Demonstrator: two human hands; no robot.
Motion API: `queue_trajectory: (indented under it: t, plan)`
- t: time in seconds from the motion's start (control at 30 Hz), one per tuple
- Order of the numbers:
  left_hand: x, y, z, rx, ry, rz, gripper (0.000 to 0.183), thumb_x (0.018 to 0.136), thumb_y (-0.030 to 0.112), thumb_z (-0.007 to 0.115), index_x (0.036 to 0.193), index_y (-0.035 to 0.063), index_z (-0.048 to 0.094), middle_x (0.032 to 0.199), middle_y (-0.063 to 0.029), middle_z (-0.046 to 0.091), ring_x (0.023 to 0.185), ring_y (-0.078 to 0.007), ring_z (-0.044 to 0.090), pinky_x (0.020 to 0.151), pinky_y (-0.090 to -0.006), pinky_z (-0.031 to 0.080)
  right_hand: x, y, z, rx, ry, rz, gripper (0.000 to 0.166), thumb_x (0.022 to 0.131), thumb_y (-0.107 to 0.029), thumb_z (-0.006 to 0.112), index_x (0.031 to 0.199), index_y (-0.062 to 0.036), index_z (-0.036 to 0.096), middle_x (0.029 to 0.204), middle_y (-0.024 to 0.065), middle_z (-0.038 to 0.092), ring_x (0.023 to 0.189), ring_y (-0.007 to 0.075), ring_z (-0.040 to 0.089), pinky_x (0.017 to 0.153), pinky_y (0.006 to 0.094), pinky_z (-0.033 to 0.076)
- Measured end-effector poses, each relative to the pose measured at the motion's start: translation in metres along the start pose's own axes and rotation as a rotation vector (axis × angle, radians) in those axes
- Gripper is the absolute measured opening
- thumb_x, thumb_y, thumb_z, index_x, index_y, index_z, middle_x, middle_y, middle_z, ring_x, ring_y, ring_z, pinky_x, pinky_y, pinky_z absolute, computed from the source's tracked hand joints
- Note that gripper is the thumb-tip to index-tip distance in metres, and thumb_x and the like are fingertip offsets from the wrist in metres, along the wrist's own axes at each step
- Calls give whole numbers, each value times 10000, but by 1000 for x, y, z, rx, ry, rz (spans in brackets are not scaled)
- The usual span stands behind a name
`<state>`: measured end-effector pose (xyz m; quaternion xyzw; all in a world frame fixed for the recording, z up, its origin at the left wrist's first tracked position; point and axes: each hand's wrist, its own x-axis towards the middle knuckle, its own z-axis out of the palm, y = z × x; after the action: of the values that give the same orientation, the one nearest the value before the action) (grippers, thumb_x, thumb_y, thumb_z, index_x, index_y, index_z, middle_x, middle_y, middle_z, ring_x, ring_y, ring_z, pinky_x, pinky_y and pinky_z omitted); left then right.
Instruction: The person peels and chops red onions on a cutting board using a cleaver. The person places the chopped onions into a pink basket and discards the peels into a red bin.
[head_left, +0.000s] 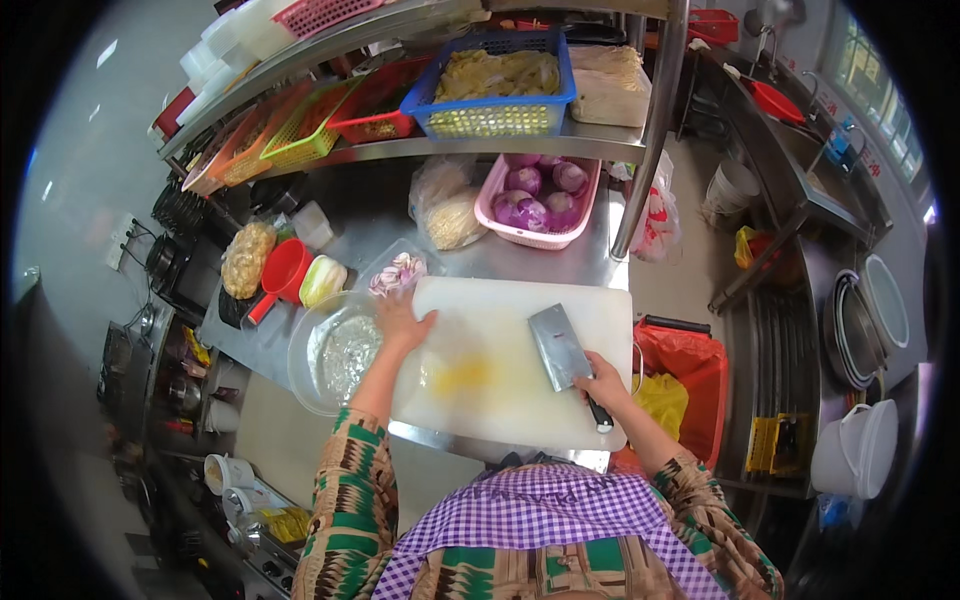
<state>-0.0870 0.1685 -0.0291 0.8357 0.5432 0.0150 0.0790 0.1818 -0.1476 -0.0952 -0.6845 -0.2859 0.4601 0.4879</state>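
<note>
My right hand (604, 384) grips the dark handle of a cleaver (556, 349), whose broad blade lies flat over the right part of a white cutting board (517, 420). A yellow stain marks the board's middle. My left hand (403, 324) is at the board's left edge, thumb spread. Its fingertips reach the near side of a clear plastic container (431, 268) of sliced purple onion (400, 274); whether they touch it I cannot tell. Beside my left wrist stands a large clear bowl (304, 375) with what looks like water.
Behind the board are a pink basket (536, 238) of purple onions and a bag of pale strands (454, 223). A red dipper (286, 270) and cut napa cabbage (324, 280) stand left. A shelf post (651, 142) rises at the back right; a red-lined bin (703, 405) stands right.
</note>
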Motion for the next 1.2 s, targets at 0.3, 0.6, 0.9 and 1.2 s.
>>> queue_trajectory:
  t: [0.3, 0.6, 0.9, 1.2]
  plan:
    - [165, 218, 14, -242, 81, 449, 936, 727, 512, 787, 1455, 41, 434, 1447, -271, 445, 1362, -422, 396, 1125, -483, 357, -3, 18, -5, 214, 14, 34, 372, 962, -28, 608, 1317, -15, 498, 825, 56, 606, 551, 130, 580, 502, 287, 491]
    - [217, 245, 49, -193, -19, 418, 1061, 515, 429, 896, 1410, 66, 459, 1409, -260, 466, 1164, -429, 568, 976, -455, 512, -14, 4, 2, 108, 76, 51, 421, 946, -30, 624, 1347, 6, 503, 872, 63, 649, 587, 104, 581, 537, 269, 488]
    - [142, 175, 14, -1779, -317, 208, 736, 738, 210, 857, 1347, 73, 467, 1235, -117, 563, 1121, -210, 587, 909, -347, 531, -16, 10, 1, 122, 96, 45, 449, 942, -26, 632, 1368, 5, 496, 894, 58, 654, 584, 96, 575, 540, 264, 492]
    - [190, 205, -15, -816, -174, 461, 867, 642, 418, 880, 1330, 53, 500, 1259, -165, 605, 1159, -291, 596, 922, -377, 516, -13, 11, 2, 18, 90, 36, 428, 952, -26, 622, 1361, -5, 500, 860, 45, 642, 601, 92, 584, 563, 254, 502]
